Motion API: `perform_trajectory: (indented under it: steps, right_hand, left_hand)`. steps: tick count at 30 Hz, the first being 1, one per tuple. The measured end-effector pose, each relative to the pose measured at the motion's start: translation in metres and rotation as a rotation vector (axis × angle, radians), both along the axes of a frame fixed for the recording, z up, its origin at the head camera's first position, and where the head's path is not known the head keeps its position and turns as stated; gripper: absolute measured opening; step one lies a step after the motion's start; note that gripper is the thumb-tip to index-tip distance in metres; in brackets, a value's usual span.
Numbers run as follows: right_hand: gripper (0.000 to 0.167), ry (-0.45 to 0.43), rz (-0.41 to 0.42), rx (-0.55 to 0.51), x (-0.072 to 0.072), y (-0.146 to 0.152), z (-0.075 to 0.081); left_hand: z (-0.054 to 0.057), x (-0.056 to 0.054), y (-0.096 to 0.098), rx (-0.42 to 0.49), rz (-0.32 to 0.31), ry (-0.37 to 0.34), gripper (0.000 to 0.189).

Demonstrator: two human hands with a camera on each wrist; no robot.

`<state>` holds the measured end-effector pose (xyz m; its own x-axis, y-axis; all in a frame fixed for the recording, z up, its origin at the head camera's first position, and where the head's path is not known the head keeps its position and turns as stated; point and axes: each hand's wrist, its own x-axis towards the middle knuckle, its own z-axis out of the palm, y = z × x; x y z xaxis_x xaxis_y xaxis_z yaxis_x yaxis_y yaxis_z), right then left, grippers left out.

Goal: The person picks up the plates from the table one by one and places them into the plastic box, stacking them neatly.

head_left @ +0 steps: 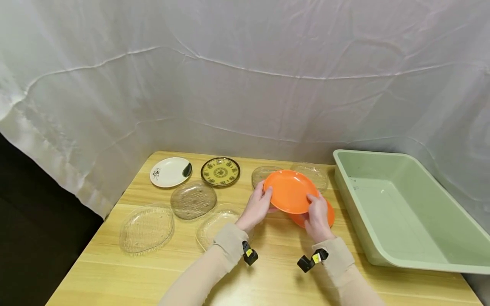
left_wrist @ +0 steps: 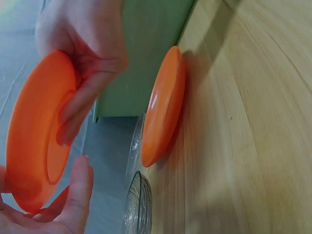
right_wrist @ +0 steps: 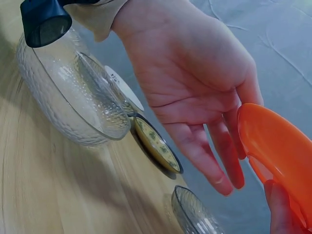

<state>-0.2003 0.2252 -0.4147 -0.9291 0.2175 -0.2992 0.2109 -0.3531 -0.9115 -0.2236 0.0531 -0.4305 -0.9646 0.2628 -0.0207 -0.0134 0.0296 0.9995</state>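
Note:
An orange plate (head_left: pixel 291 191) is held above the table between both hands. My left hand (head_left: pixel 257 207) grips its left edge, thumb on the upper face and fingers underneath. At the lower right edge my right hand (head_left: pixel 318 216) pinches it, also thumb on top; the left wrist view shows that hand's fingers (left_wrist: pixel 80 105) against the underside. A second orange plate (left_wrist: pixel 165 107) lies on the table below, partly hidden by the held plate and right hand. Just behind are a smoky glass plate (head_left: pixel 264 173) and a clear glass plate (head_left: pixel 313 173), both partly covered.
On the left lie a white plate (head_left: pixel 168 172), a yellow patterned plate (head_left: pixel 220 171), a brownish glass plate (head_left: pixel 193 199) and two clear glass plates, one at the left (head_left: pixel 147 229), one beside my left forearm. A deep green tub (head_left: pixel 360 225) stands at right. Grey cloth hangs behind.

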Motion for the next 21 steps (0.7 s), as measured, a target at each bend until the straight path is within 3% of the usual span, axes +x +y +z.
perform_trajectory:
  steps: [4, 10, 18, 21]
  right_hand:
    - [0.057, -0.003, -0.002, -0.001, 0.001, 0.005, 0.003]
    - [0.054, -0.006, -0.001, -0.006, 0.004, 0.014, 0.008]
    - [0.028, -0.013, 0.015, -0.038, 0.010, 0.029, 0.019]
    - [0.039, -0.032, 0.019, -0.032, 0.012, 0.036, 0.024]
  left_hand:
    - [0.000, 0.000, -0.001, -0.082, -0.001, 0.043, 0.050]
    - [-0.002, -0.001, 0.001, -0.101, -0.003, 0.062, 0.055]
    - [-0.005, -0.003, 0.008, -0.098, -0.059, 0.100, 0.055]
    - [-0.004, -0.005, 0.012, -0.120, -0.060, 0.114, 0.054]
